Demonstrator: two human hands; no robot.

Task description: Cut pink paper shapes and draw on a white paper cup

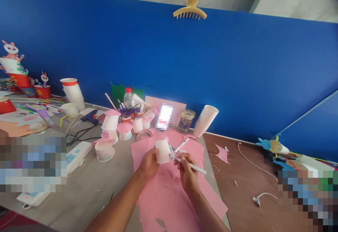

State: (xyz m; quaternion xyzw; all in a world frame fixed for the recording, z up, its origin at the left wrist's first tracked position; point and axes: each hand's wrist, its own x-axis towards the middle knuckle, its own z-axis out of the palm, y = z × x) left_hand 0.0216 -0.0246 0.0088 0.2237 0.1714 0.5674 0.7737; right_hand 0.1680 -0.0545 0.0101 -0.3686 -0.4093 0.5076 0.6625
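- Pink paper sheets (169, 196) cover the near right part of the grey table (87, 186) and lap over its right edge onto a brown tabletop (250, 196). Bare grey surface lies open left of the forearms.
- Ahead, decorated paper cups (111, 126), a glass jar (186, 120) and a leaning stack of white cups (206, 120) crowd the foot of the blue partition wall (237, 66).
- The left hand (149, 163) holds a small white paper cup (163, 151) above the pink sheets, fingers curled round its wall.
- The right hand (188, 172) pinches a white marker pen (195, 168), with the pen's far end at the cup's lower side.
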